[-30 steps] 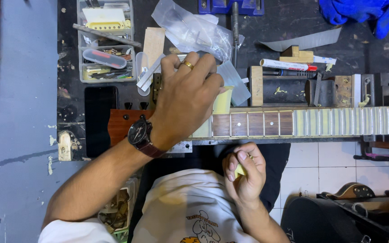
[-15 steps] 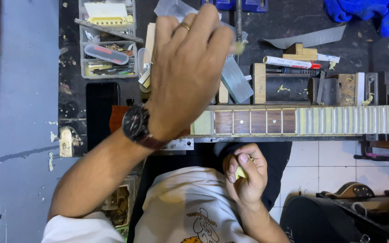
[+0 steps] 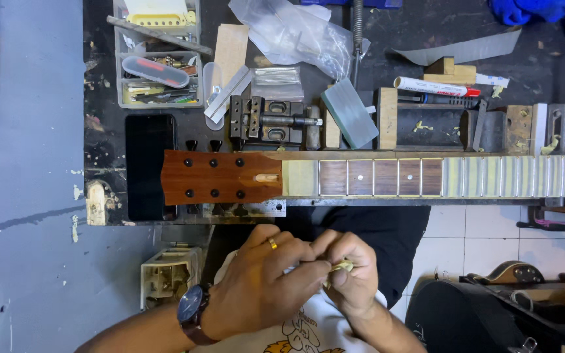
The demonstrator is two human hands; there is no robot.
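A guitar neck lies across the workbench, its reddish-brown headstock (image 3: 220, 176) to the left and its taped fretboard (image 3: 426, 176) running to the right edge. Both hands are below the bench edge, over my lap. My left hand (image 3: 263, 287), with a ring and a wristwatch, meets my right hand (image 3: 351, 274). Together their fingertips pinch a small pale yellowish piece (image 3: 341, 267), mostly hidden by the fingers.
Behind the neck lie a small black vise (image 3: 269, 121), a grey sanding block (image 3: 350, 112), wooden blocks, a red-capped marker (image 3: 436, 87), clear plastic bags (image 3: 295, 33) and a tray of small parts (image 3: 158, 72). A black phone (image 3: 145, 163) lies left of the headstock. A blue cloth (image 3: 544, 13) is at the far right.
My left hand has come back from the items behind the neck, down over the headstock, to my lap. It now joins my right hand on the small piece.
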